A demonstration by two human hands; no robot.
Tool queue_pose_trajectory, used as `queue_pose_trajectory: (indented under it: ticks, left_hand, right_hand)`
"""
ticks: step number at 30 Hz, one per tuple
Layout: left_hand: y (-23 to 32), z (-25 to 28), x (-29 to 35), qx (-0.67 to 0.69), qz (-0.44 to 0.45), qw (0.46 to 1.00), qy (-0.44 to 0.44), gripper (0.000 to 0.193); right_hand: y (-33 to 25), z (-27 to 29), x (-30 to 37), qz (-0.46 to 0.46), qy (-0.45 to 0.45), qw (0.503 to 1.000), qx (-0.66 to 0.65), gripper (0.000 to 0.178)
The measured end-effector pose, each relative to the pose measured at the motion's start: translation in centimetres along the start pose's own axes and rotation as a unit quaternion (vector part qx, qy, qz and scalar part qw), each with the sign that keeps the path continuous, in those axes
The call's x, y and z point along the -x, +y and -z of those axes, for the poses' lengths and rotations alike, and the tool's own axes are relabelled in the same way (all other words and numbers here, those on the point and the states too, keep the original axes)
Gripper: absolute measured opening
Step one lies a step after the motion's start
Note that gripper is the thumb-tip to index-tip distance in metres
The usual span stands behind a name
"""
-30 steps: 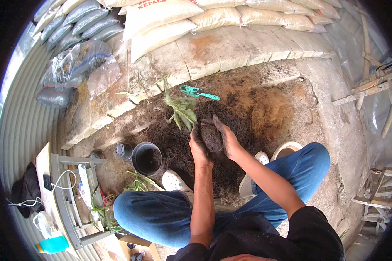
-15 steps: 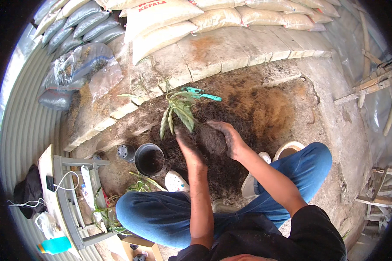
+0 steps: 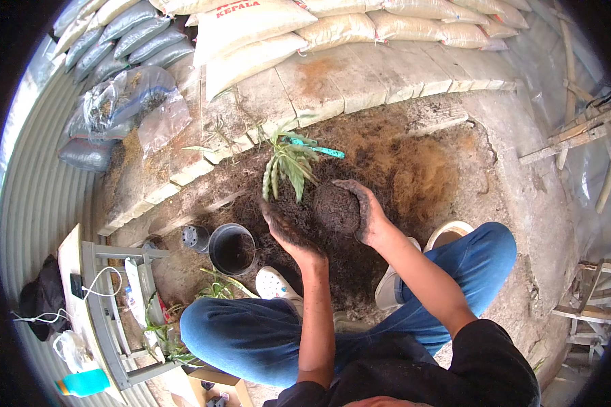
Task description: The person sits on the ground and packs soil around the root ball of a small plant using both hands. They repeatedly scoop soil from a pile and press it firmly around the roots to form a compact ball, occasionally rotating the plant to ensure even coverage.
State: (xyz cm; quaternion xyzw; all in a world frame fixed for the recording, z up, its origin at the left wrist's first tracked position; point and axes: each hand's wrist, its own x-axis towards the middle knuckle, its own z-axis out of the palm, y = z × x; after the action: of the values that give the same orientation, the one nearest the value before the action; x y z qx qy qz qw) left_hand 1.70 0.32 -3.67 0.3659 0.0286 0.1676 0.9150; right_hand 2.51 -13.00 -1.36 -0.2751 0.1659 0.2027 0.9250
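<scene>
A leafy green plant point(image 3: 289, 168) lies tilted over the dark soil, its leaves to the left and its rounded root ball point(image 3: 337, 211) to the right. My right hand point(image 3: 366, 214) is cupped round the right side of the root ball, fingers curved over its far edge. Left of it, my left hand point(image 3: 288, 229) is spread with the palm turned toward the root ball, just below the leaves. Dark soil coats both hands. Partly behind the leaves lies a teal hand trowel point(image 3: 327, 151).
A black pot point(image 3: 232, 249) and a smaller grey pot point(image 3: 195, 238) stand to the left. Brown fibre point(image 3: 421, 173) covers ground to the right. Beyond a concrete ledge point(image 3: 366, 95) are stacked sacks point(image 3: 336, 30). A small table point(image 3: 91, 298) stands at lower left.
My left hand has moved slightly left, away from the root ball, and its palm has opened out. The plant and root ball have shifted a little to the right.
</scene>
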Motion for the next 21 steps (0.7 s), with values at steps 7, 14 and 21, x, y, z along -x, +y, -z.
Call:
queue_pose_trajectory:
  ticks: [7,14,21]
  left_hand:
    - [-0.4,-1.4,1.3,-0.097,0.2,0.975,0.02,0.064]
    - [-0.4,0.3,-0.7,0.032,0.195,0.98,0.036,0.074]
    - [2.4,-2.2,1.3,-0.406,-0.289,0.863,-0.085,0.068]
  right_hand:
    - [2.0,1.9,-0.8,0.11,-0.043,0.976,0.185,0.025]
    - [2.1,1.2,-0.9,0.028,0.018,0.998,0.057,0.026]
    - [0.3,2.0,-1.5,-0.04,-0.061,0.997,-0.006,0.033]
